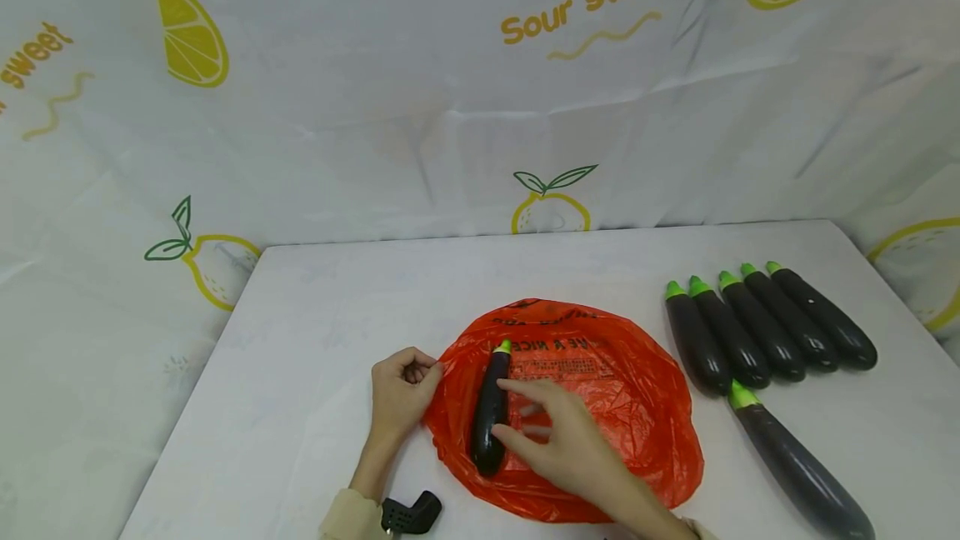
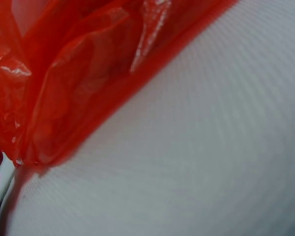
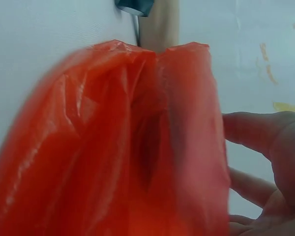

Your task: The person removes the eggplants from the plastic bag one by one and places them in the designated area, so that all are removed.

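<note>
A red plastic bag (image 1: 600,440) with dark printing lies spread on the white table. Within its outline is one dark eggplant (image 1: 491,415), its green stem end pointing away from me. My left hand (image 1: 405,394) pinches the bag's left edge between thumb and forefinger. In the left wrist view only a few fingertips show at the left border, beside the red plastic (image 2: 88,93). My right hand (image 1: 558,436) hovers just right of the eggplant, fingers spread and holding nothing. The right wrist view has its thumb and fingers (image 3: 255,130) partly behind a raised fold of the bag (image 3: 103,147).
Several eggplants (image 1: 757,332) lie side by side at the table's right, stems away from me. Another eggplant (image 1: 802,473) lies slantwise nearer me, its green end against that row. A white cloth (image 1: 360,140) with lemon prints hangs behind the table (image 1: 300,340).
</note>
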### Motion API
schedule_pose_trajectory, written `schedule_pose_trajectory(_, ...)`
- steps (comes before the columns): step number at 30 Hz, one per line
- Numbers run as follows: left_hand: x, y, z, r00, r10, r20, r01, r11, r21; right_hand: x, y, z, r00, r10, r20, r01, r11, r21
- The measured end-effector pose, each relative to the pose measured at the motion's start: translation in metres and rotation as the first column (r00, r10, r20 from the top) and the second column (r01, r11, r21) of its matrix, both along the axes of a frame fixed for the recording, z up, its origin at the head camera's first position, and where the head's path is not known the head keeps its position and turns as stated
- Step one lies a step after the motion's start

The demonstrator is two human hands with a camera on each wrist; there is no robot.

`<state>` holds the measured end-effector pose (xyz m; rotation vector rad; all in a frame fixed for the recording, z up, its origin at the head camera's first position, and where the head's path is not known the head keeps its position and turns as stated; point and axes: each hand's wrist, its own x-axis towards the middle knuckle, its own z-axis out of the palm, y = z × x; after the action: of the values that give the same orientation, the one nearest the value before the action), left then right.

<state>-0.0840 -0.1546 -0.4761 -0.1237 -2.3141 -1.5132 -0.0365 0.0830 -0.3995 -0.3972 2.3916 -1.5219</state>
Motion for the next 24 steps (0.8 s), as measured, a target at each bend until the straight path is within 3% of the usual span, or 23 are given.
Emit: schedule_pose_trajectory(24, 0.000, 0.002, 0.003, 1.000, 0.007, -0.019, -0.007, 1.000, 0.020, -0.002, -0.018, -0.017, 0.997, 0.041, -0.059, -0.039, 0.999, 0.033)
